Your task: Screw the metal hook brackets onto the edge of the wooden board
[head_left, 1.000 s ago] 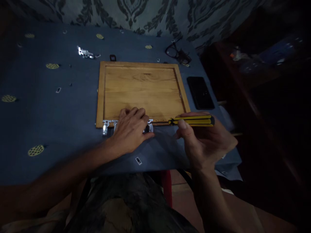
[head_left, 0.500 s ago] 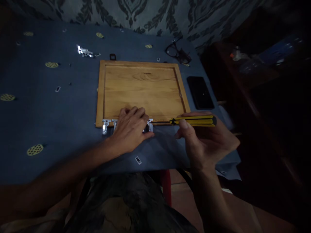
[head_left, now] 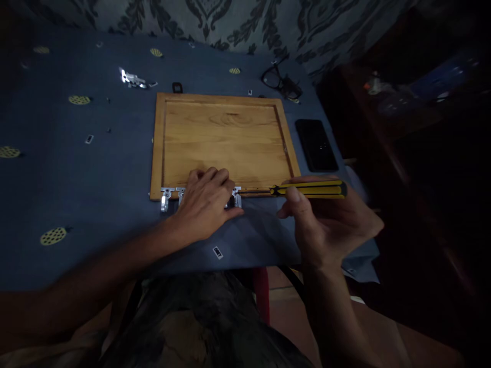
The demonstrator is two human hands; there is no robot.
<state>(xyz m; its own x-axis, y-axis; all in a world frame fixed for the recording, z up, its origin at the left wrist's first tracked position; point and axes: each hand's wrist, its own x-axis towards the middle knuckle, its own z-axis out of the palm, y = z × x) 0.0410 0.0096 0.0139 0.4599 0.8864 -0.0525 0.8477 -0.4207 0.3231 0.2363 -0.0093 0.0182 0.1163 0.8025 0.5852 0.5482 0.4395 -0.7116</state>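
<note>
A wooden panel [head_left: 226,138] with a raised frame lies flat on the table. Along its near edge sit several silver metal hinges [head_left: 164,198]. My left hand [head_left: 207,204] rests on that edge with its fingers curled, its thumb and fingers around a hinge [head_left: 237,198]; the hand hides part of the hardware. A yellow and black screwdriver [head_left: 312,189] is gripped in my right hand [head_left: 326,225]. It lies nearly level, its thin shaft running left along the panel's edge toward the hinge beside my left thumb. The exact spot where the tip meets is too small to make out.
A blue patterned cloth [head_left: 115,168] covers the table. Beyond the panel lie a loose metal hinge [head_left: 132,78], a small black piece [head_left: 177,87] and eyeglasses [head_left: 282,84]. A black phone [head_left: 316,145] lies to the right. Dark furniture [head_left: 379,128] stands past the table's right side.
My right hand and the screwdriver have shifted slightly to the right. My left hand stays in place on the hinge.
</note>
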